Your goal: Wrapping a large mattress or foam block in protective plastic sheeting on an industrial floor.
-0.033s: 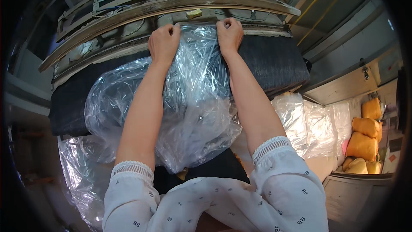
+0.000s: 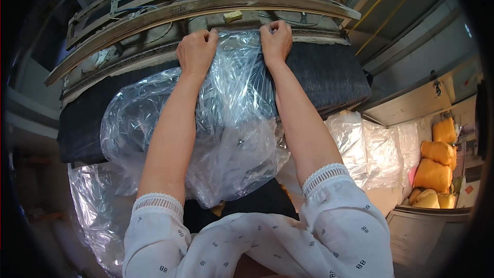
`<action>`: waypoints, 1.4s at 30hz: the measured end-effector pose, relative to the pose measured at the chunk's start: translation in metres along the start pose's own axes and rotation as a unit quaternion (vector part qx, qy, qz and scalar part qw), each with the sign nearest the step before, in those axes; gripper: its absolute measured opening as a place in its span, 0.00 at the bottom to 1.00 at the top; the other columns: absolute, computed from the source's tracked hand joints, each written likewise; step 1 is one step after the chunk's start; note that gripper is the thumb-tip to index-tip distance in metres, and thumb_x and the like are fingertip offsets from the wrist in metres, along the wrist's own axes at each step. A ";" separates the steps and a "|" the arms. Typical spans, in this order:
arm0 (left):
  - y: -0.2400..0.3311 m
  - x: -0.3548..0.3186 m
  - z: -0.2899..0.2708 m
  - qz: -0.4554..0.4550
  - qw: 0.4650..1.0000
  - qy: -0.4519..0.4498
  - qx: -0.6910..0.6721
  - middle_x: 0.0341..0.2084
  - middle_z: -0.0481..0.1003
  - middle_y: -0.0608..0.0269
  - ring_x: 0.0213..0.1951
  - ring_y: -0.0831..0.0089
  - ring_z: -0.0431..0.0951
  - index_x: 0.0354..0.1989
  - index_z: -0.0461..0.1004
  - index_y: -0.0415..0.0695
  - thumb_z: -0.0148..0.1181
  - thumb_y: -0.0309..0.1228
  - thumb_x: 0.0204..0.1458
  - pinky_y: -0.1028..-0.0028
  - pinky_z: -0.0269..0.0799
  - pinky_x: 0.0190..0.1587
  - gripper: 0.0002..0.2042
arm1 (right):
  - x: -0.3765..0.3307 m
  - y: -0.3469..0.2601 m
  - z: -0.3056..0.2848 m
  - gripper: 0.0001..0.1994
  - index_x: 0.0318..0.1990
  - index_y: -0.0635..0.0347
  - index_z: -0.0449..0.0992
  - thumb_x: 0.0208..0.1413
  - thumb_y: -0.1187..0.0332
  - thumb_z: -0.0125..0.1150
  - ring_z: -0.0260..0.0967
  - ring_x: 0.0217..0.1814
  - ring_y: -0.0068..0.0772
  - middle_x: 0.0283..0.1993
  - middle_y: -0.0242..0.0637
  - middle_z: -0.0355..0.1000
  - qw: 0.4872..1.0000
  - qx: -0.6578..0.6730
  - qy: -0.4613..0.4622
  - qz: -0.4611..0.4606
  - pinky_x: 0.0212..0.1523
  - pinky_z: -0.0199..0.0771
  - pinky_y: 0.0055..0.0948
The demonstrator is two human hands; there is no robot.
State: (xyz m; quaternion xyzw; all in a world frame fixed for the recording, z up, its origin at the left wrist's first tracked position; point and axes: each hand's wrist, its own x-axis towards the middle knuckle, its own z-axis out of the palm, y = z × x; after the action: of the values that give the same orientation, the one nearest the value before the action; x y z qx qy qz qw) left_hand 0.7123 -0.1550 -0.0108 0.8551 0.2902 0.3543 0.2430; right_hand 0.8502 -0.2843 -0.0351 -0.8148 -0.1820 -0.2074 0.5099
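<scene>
A clear plastic bag is stretched between my two hands at its far edge. My left hand pinches the left corner, fingers curled closed. The right corner is gripped in the same way by my right hand. Below my hands the plastic drapes over a dark padded bench surface and hangs crumpled toward my lap. Its far edge lies close to a metal strip along the machine's front.
Beyond my hands runs a long wooden bar, with a small yellow block just behind the bag's edge. Flat clear plastic sheets lie to the right, near stacked orange bundles. More plastic hangs at lower left. Yellow cables dangle at upper right.
</scene>
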 end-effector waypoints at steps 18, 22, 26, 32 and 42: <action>-0.002 0.008 -0.025 -0.004 0.986 -0.130 0.107 0.23 0.75 0.44 0.32 0.49 0.76 0.22 0.78 0.38 0.52 0.47 0.51 0.60 0.71 0.38 0.22 | 0.009 0.004 0.001 0.15 0.34 0.65 0.61 0.53 0.60 0.51 0.57 0.45 0.48 0.41 0.47 0.58 0.993 0.048 0.096 0.040 0.50 0.55 0.40; 0.007 0.008 -0.026 -0.002 0.983 -0.160 0.090 0.24 0.76 0.46 0.32 0.50 0.76 0.25 0.79 0.40 0.51 0.48 0.51 0.60 0.70 0.37 0.21 | 0.016 0.009 -0.003 0.16 0.33 0.67 0.61 0.58 0.59 0.46 0.57 0.45 0.49 0.40 0.48 0.58 0.988 0.075 0.123 0.049 0.50 0.55 0.39; -0.005 -0.002 -0.019 0.058 0.988 -0.121 -0.070 0.16 0.72 0.57 0.22 0.66 0.73 0.28 0.75 0.39 0.54 0.44 0.52 0.69 0.65 0.26 0.18 | 0.004 -0.004 -0.021 0.12 0.33 0.66 0.61 0.60 0.63 0.45 0.58 0.40 0.41 0.36 0.43 0.60 0.977 0.155 0.149 -0.014 0.48 0.57 0.34; 0.016 -0.075 -0.083 -0.036 0.945 -0.119 -0.303 0.14 0.68 0.69 0.18 0.82 0.68 0.29 0.73 0.39 0.54 0.33 0.55 0.80 0.63 0.21 0.10 | -0.092 -0.064 -0.106 0.08 0.38 0.62 0.63 0.60 0.66 0.48 0.56 0.35 0.17 0.32 0.30 0.60 0.890 0.433 -0.117 0.077 0.38 0.60 0.19; 0.030 -0.177 -0.155 -0.047 0.896 -0.108 -0.427 0.19 0.68 0.70 0.20 0.84 0.68 0.31 0.72 0.38 0.53 0.28 0.57 0.84 0.63 0.22 0.06 | -0.107 -0.094 -0.167 0.16 0.44 0.61 0.68 0.51 0.64 0.63 0.63 0.36 0.16 0.37 0.28 0.66 0.824 0.462 -0.310 0.106 0.39 0.66 0.17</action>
State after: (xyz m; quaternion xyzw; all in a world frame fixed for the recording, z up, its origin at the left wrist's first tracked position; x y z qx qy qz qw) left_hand 0.5036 -0.2616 0.0233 0.6873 0.1230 0.3374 0.6314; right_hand 0.6866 -0.4055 0.0461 -0.5192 -0.3172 0.2198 0.7626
